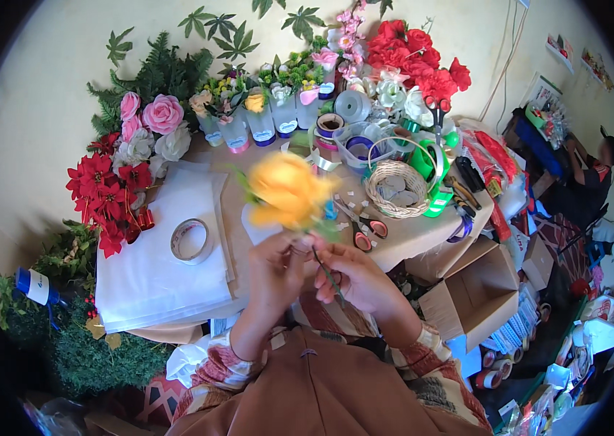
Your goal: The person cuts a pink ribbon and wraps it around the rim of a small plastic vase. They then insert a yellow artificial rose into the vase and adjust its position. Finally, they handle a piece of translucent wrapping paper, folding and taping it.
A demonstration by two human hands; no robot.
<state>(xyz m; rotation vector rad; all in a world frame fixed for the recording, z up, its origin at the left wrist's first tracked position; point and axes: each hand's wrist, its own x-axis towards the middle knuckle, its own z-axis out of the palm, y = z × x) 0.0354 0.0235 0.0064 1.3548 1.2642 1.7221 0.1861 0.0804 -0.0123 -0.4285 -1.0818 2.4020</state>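
Holding an artificial yellow rose up above the worktop, in front of the chest. Left hand closing its fingers around the stem just under the bloom; right hand pinching the thin green stem lower down. Probably handling light and soft: petals crushing easily, stem likely bending, so best gripping at the stem, not the head. Lying nearby: scissors, a tape roll, a wicker basket.

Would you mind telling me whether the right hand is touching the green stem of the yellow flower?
Touching. The head view shows the right hand with its fingers closed around the green stem below the yellow flower.
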